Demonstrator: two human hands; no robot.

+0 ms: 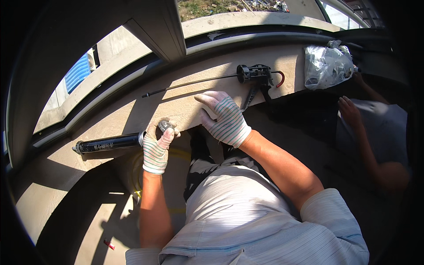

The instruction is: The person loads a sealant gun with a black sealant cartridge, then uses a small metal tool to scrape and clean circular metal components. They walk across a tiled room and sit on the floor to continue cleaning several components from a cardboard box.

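My left hand, in a white glove with green stripes and bare fingertips, pinches a small grey rounded piece between thumb and fingers; its exact kind is unclear. Beside that wrist lies a black caulking gun barrel on the ledge, its metal-rimmed end against or just behind the glove. My right hand, gloved alike, hovers over the ledge edge, thumb apart from the fingers and nothing in it. Beyond it rests the caulking gun's handle frame, with a long thin rod reaching left and a red-tipped hook at its right.
The pale ledge curves below a dark window frame. A clear plastic bag sits at its right end. Another person's arm is at the right. Yellow hose lies on the floor, with a small red item farther left.
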